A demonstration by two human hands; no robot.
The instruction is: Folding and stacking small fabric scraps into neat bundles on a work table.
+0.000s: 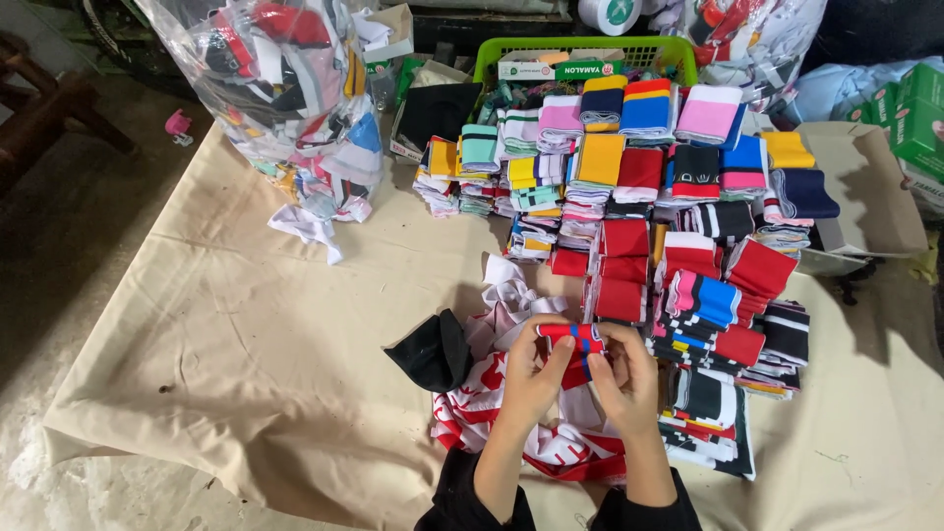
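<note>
My left hand [532, 378] and my right hand [625, 381] are both closed on a small folded red, blue and white knit strip [572, 336], held just above a loose heap of red-and-white fabric pieces [492, 403]. A black cloth piece [433, 351] lies to the left of my left hand. Stacks of folded coloured knit pieces [629, 177] fill the area beyond and to the right of my hands.
A beige cloth [246, 344] covers the work surface. A big clear plastic bag of fabric scraps [285, 88] stands at the back left. A green basket [580, 49] and cardboard sheets [870, 187] sit at the back right. Green boxes [919, 118] stand at the far right.
</note>
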